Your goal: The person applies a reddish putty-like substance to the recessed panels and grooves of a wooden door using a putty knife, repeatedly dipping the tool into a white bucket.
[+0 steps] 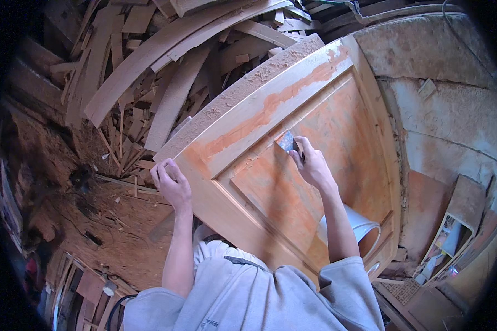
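A wooden panel door (210,198) with a raised frame and recessed middle lies slanted before me. Orange-brown filler is smeared along its far rail and over the middle panel. My right hand (313,165) is closed round a putty knife (286,142), whose blade rests by the groove between rail and middle panel. The knife's handle is mostly hidden by my fingers. At the door's near-left corner, my left hand (172,181) has its fingers curled over the edge. A white bucket (364,225), orange inside, is on the door beside my right forearm, which partly covers it.
A dusty board (248,88) runs beneath the door's far edge. Beyond it is a heap of wood offcuts (127,71) with long curved pieces. Sawdust covers the ground (121,237) at left. Pale slabs (447,105) and a box-like wooden piece (464,204) stand at right.
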`<state>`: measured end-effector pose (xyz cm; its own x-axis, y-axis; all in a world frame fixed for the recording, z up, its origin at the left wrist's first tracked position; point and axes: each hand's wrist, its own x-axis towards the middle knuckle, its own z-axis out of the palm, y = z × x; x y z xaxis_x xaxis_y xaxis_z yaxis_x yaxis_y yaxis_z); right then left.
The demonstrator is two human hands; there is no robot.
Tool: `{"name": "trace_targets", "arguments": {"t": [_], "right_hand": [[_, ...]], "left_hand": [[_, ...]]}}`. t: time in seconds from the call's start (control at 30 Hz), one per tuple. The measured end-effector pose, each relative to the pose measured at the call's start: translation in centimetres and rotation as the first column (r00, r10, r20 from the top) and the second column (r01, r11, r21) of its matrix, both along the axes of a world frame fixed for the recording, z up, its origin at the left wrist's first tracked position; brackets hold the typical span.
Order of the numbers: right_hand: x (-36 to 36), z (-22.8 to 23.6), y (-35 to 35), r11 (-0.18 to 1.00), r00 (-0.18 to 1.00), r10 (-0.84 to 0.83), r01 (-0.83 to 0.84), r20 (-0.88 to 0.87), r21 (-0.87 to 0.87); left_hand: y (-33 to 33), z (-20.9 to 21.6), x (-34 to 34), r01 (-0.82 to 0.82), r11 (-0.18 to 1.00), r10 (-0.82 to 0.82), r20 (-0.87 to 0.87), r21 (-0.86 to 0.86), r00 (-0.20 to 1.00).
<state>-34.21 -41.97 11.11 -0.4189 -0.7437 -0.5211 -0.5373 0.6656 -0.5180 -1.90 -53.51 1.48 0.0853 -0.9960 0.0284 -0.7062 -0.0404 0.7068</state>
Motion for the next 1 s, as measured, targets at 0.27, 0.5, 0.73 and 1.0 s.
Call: {"name": "trace_targets", "arguments": {"t": [0.27, 0.5, 0.73, 1.0], "right_hand": [[-1.0, -1.7, -1.6, 0.991, 0.992, 0.099, -0.105, -0.081, -0.077], [-0.5, -0.7, -1.2, 0.993, 0.990, -0.115, 0.113, 0.086, 0.025], [-1.2, -1.0, 2.2, 0.967, 0.989, -0.013, -0.025, -0.147, -0.253], [1.9, -3.1, 1.3, 0.977, 0.907, 0.194, -0.212, -0.373, -0.007]], "left_hand": [[0.2, -0.6, 0.0, 0.003, 1.000, -0.003, 0.011, -0.011, 1.000], [0.1, 0.3, -0.3, -0.036, 0.996, 0.033, 0.033, 0.078, 0.999], [-0.1, 0.0, -0.1, -0.004, 1.000, 0.004, 0.068, 0.008, 0.998], [-0.1, -0.4, 0.3, -0.002, 1.000, 0.003, 0.061, -0.027, 0.998]]}}
